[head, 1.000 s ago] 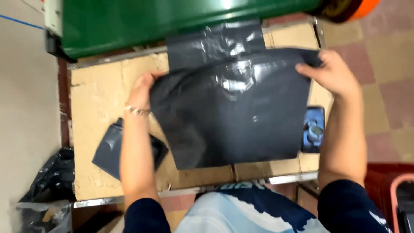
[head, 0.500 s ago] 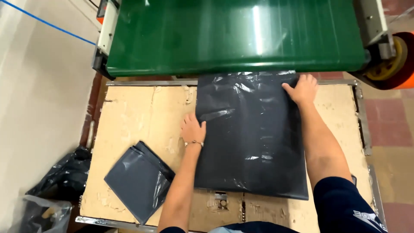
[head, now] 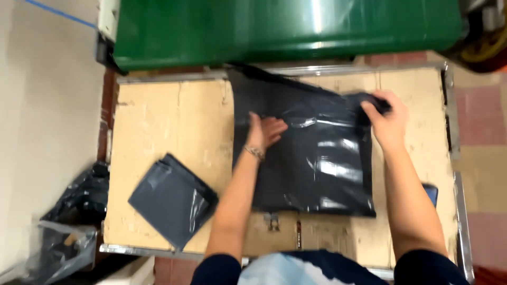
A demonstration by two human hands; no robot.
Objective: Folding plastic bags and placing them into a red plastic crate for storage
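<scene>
A large dark grey plastic mailing bag (head: 317, 169) lies flat on the cardboard-covered table (head: 169, 121). My left hand (head: 264, 131) rests flat on the bag near its left edge, fingers spread, a bracelet on the wrist. My right hand (head: 388, 119) pinches the bag's upper right corner and folds that top edge over. A smaller folded grey bag (head: 171, 199) sits apart at the table's front left.
A big green bin (head: 285, 29) stands right behind the table. Black bags (head: 79, 195) lie on the floor at the left. A blue phone (head: 430, 192) peeks out beside my right forearm. A metal rim runs along the table's front and right edges.
My left hand slid from the bag's left edge onto the bag. My right hand took hold of the top right corner and pulled the top edge down toward me.
</scene>
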